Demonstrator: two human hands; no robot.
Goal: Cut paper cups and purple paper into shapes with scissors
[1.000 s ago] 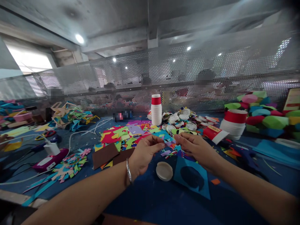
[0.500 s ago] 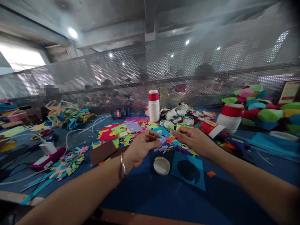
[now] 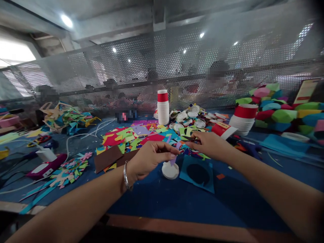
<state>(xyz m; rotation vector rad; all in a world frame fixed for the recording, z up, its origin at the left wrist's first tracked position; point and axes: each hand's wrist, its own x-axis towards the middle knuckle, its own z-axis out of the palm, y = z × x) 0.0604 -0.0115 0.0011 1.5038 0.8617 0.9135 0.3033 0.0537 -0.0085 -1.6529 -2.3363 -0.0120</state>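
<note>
My left hand [image 3: 154,158] is closed in a pinch on a small purple paper piece [image 3: 173,160], held above a round white lid [image 3: 170,170]. My right hand [image 3: 206,143] is closed on what look like small dark scissors [image 3: 187,138]; their thin tip points left, and the fingers hide the rest. Below the right hand lies a blue paper square [image 3: 183,175] bearing a dark round shape. Just beyond both hands spreads a heap of coloured paper scraps [image 3: 126,136]. Brown card [image 3: 108,158] rests left of my left hand.
Stacked paper cups [image 3: 163,111] stand behind the scraps, beside piled lids [image 3: 186,116]. Another cup stack [image 3: 243,119] leans at the right, near coloured paper shapes [image 3: 275,109]. At the left are a purple power strip [image 3: 47,167] with cables and a fringed paper piece [image 3: 68,172].
The view has tilted down slightly. My left hand has brought the purple paper down over the lid. My right hand is a little farther from the paper, with the dark blade showing more.
</note>
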